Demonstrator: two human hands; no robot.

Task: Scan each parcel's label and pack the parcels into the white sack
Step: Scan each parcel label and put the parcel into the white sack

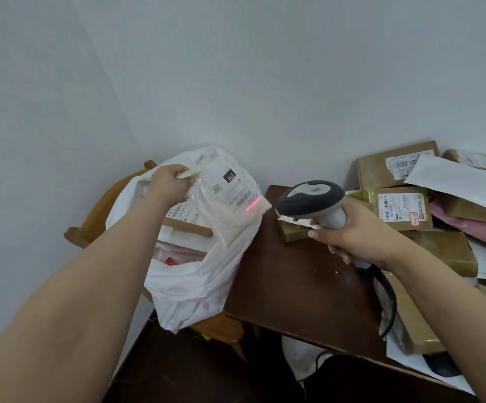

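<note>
Nearest, on the dark wooden table (302, 289), the right hand (352, 231) curls its fingers tight round the grey handle of a barcode scanner (313, 203), whose black cable trails toward the table's near right edge. Beyond it and to the left, the left hand (167, 184) pinches the top edge of a clear plastic parcel (227, 199) above the open white sack (195, 274) on the wooden chair (96, 219); a red scan line falls on its label, where only "010" reads. Farthest right, cardboard parcels (395, 187) lie heaped, labels mostly too small to read.
</note>
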